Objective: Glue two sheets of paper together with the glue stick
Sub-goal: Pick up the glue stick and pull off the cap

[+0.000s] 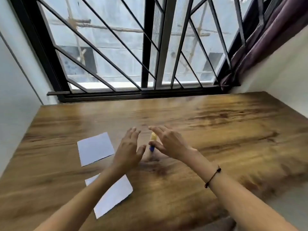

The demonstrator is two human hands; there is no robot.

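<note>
Nearest to me, both forearms reach forward over the table (216,117). The left forearm crosses over the near sheet (115,195), which lies flat behind and below the left hand (128,150) and is partly hidden by the arm. A dark cord (214,176) circles the right wrist, behind the right hand (168,144).

Farther on, the left hand is spread wide, palm turned inward, fingers pointing away, holding nothing. I see its thumb close to the glue stick (152,141) but cannot tell whether it touches. The right hand is likewise spread, fingers extended toward the left. Its thumb lies against the blue lower part of the stick, though I cannot tell whether this amounts to a grip.

The glue stick stands roughly upright between the two hands, its yellow part uppermost and its blue part below, just right of the left thumb and just left of the right palm. The frame is blurred here.

The far sheet (95,148) lies flat to the left of the left hand, close beside it and apart from the near sheet.

Beyond both hands the table runs bare to a barred window (150,47), with a curtain (260,40) far right.
</note>
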